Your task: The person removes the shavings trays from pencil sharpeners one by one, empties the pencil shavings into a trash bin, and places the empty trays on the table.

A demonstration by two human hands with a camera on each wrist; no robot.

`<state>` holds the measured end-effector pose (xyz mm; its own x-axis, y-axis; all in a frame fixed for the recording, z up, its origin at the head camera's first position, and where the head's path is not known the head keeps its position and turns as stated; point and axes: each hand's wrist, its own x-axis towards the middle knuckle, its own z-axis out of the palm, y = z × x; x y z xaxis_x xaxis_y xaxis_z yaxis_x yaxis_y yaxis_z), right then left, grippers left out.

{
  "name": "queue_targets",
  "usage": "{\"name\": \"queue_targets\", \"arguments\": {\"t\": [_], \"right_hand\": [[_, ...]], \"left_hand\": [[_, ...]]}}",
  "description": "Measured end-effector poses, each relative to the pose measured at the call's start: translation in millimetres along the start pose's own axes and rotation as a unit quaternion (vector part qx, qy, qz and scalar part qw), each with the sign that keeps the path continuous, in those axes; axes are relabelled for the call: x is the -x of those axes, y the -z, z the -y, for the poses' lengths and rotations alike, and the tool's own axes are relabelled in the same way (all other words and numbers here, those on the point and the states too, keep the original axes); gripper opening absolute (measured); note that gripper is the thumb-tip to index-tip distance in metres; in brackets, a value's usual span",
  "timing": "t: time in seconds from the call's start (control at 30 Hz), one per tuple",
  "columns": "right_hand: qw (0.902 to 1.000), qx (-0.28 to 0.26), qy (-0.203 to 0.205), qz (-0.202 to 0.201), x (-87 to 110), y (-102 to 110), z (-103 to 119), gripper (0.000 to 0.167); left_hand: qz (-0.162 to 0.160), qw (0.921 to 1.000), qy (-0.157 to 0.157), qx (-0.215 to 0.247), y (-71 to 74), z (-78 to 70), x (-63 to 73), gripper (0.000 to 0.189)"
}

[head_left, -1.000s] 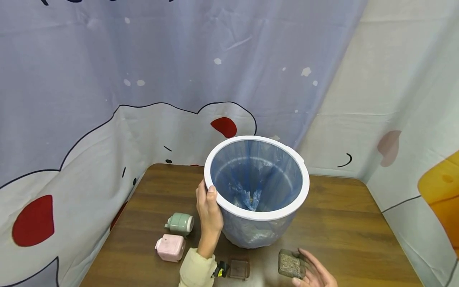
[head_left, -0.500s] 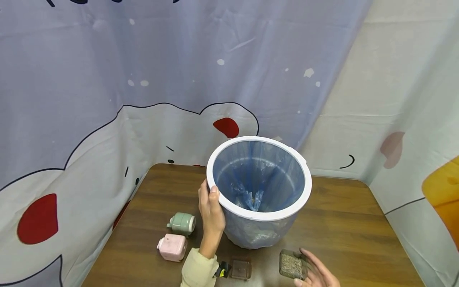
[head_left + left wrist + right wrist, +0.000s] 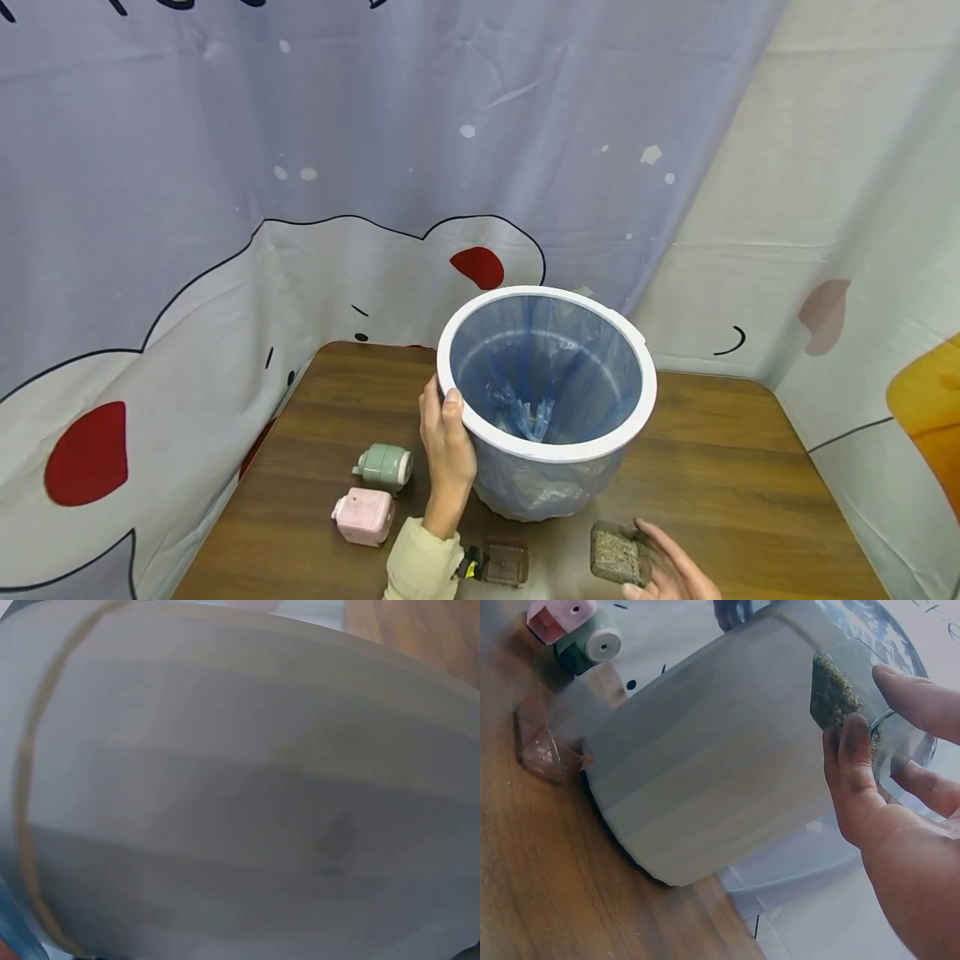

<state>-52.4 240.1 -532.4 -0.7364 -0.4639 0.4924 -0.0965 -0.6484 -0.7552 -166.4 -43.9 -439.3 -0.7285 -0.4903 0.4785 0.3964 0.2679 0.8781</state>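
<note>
A white-rimmed trash bin [image 3: 558, 492] with a blue plastic bag inside stands at the middle of the table, tipped toward me. My left hand [image 3: 450, 446] grips its rim at the left, thumb over the top; in the left wrist view the bin's grey ribbed wall [image 3: 225, 787] hides the fingers. In front of the bin at the right, my right hand [image 3: 673, 571] holds a small clear square box [image 3: 618, 552] between thumb and fingers. Grainy, brown-green bits that look like shavings fill part of that box. Dark smudges mark the right fingertips [image 3: 855, 742].
To the left lie a green pencil-sharpener-like object [image 3: 384, 467] and a pink one [image 3: 364, 517]. A see-through brown tray [image 3: 507, 562] sits on the wooden table [image 3: 735, 500], beside the left wrist. A printed curtain [image 3: 360, 125] hangs behind.
</note>
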Motion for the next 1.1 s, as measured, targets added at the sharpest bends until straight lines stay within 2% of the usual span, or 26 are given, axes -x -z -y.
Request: {"name": "queue_targets", "arguments": {"t": [0.2, 0.37, 0.53, 0.8, 1.1], "right_hand": [[0.9937, 0.1, 0.02, -0.046, -2.6, -8, 1, 0.075], [0.9879, 0.133, 0.031, -0.075, -3.3, -13, 2, 0.074], [0.9874, 0.135, 0.034, -0.076, -6.1, -15, 6, 0.073], [0.9837, 0.141, 0.087, -0.07, -15.2, -18, 12, 0.071], [0.9789, 0.16, 0.112, -0.06, -20.2, -20, 15, 0.07]], "left_hand": [[-0.009, 0.9999, 0.0, -0.009, 0.3, -1.2, 0.6, 0.042], [-0.008, 0.9999, 0.001, -0.012, 0.9, -1.1, 0.9, 0.042], [-0.008, 0.9999, 0.002, -0.012, 0.5, -0.9, 0.9, 0.043], [-0.011, 0.9999, -0.002, -0.013, 0.0, -2.3, 1.0, 0.042], [-0.01, 0.9998, -0.002, -0.014, -1.0, -0.6, 0.3, 0.041]]}}
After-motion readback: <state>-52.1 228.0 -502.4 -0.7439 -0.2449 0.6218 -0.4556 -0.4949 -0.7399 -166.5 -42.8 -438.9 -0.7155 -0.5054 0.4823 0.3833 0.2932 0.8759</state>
